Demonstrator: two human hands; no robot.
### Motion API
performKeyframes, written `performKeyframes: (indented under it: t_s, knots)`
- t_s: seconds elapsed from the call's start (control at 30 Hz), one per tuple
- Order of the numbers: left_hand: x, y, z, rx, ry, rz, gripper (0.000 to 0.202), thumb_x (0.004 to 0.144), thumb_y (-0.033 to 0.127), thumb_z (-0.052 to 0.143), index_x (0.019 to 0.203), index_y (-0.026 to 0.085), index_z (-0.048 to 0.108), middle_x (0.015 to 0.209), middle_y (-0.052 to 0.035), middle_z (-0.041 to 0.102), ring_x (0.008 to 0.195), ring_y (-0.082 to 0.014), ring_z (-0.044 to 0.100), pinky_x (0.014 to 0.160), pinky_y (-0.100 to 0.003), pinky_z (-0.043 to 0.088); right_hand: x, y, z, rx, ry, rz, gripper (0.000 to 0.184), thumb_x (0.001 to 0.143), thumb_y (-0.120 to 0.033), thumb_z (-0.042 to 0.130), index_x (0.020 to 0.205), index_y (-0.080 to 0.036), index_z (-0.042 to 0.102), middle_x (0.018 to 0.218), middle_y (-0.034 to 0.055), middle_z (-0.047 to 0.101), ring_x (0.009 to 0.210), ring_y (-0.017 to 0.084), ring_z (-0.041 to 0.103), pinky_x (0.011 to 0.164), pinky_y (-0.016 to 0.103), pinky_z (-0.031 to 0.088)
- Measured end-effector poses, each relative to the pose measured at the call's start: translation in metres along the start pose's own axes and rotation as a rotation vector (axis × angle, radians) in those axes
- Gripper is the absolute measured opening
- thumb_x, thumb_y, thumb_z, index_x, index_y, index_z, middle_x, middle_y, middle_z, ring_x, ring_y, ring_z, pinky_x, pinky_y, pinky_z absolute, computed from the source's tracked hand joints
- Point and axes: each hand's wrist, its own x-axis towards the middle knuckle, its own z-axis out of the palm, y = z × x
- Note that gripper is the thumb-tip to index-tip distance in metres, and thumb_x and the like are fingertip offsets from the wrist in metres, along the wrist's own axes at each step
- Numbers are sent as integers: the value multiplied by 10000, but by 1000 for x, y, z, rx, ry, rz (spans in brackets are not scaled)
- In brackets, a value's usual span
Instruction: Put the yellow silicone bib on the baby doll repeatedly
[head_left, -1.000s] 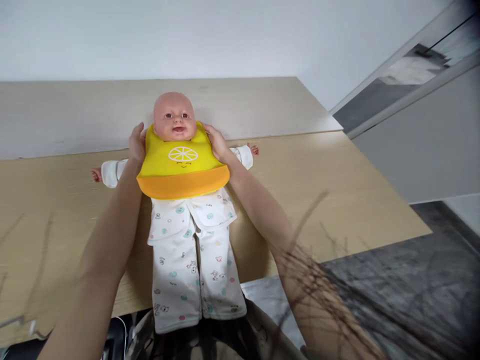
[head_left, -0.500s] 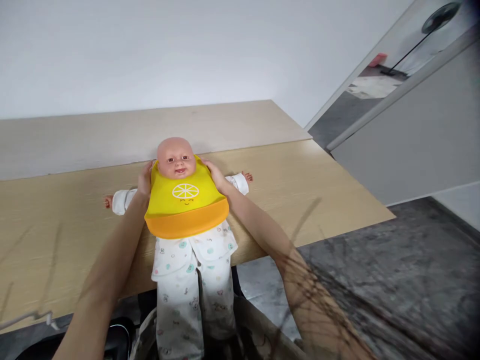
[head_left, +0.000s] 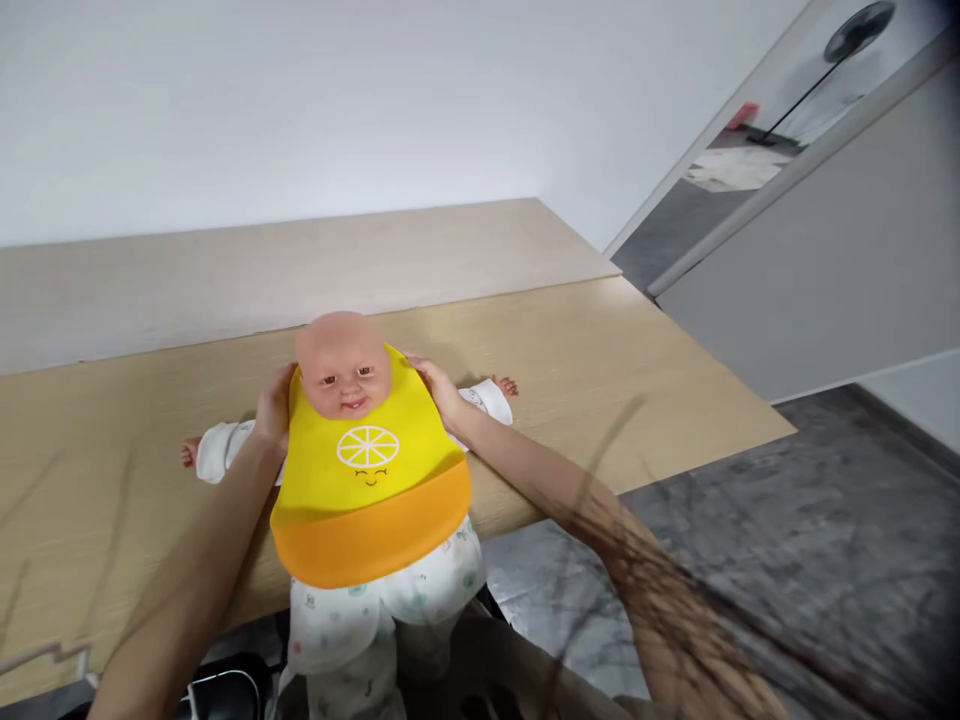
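1. While the plastic baby doll (head_left: 343, 372) in white printed pyjamas leans up at the near edge of the pale wooden table (head_left: 637, 380), its legs hang off that edge.
2. A yellow silicone bib (head_left: 371, 470) with an orange pocket covers its chest.
3. The left hand (head_left: 274, 410) clasps one doll shoulder.
4. The right hand (head_left: 442, 388) clasps the other, above the table.

Tabletop (head_left: 637, 350) lies open behind and far right of the doll (head_left: 341, 365) (outstretched sleeves (head_left: 491, 398) bar its flanks).
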Motion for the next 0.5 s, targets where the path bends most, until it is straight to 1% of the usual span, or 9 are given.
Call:
performKeyframes:
  t_s: [0.1, 0.2, 0.23, 0.3, 0.4, 0.5]
  knots:
    - [-5, -2, 1, -1, 55, 30, 233, 834, 349, 672, 1021, 252, 772, 1028, -29, 840, 1236, -384, 739, 1018, -504, 662, -5, 2, -3, 80, -38, 42, 546, 806, -623, 571, 1186, -315, 811, 1042, 40, 813, 1178, 384, 732, 1068, 630, 583]
    - [-8, -6, -2, 17, 77, 68, 147, 807, 341, 714, 924, 268, 764, 978, -11, 837, 1257, -385, 727, 1022, -484, 663, -11, 2, -7, 126, -53, 82, 567, 877, -611, 448, 1177, -302, 817, 1049, 64, 815, 1135, 383, 751, 1045, 640, 591]
    - [-8, -7, -3, 22, 75, 79, 131, 802, 346, 722, 902, 270, 760, 963, -10, 835, 1261, -385, 725, 1023, -476, 662, -13, 2, -8, 155, -53, 104, 565, 887, -595, 430, 1174, -302, 817, 1061, 68, 815, 1118, 385, 756, 1033, 647, 595]
    - [-11, -10, -5, 18, 64, 85, 123, 789, 350, 736, 881, 272, 756, 945, -10, 831, 1258, -385, 726, 1024, -470, 658, -18, -1, -10, 208, -36, 144, 539, 878, -572, 451, 1162, -296, 816, 1079, 73, 813, 1092, 392, 762, 1005, 654, 603]
    - [-22, -15, -5, -49, 61, 38, 130, 751, 341, 762, 850, 259, 743, 945, -25, 828, 1223, -399, 738, 1010, -483, 657, -30, -7, -9, 229, -6, 156, 502, 844, -569, 524, 1140, -277, 805, 1065, 75, 811, 1087, 385, 763, 975, 620, 620]
    - [-37, -19, -1, -129, 70, -45, 182, 712, 299, 780, 866, 214, 733, 994, -73, 829, 1173, -401, 755, 996, -474, 649, -45, -14, -6, 289, -39, 197, 517, 875, -562, 499, 1165, -234, 775, 1071, 83, 804, 1080, 335, 768, 968, 543, 631]
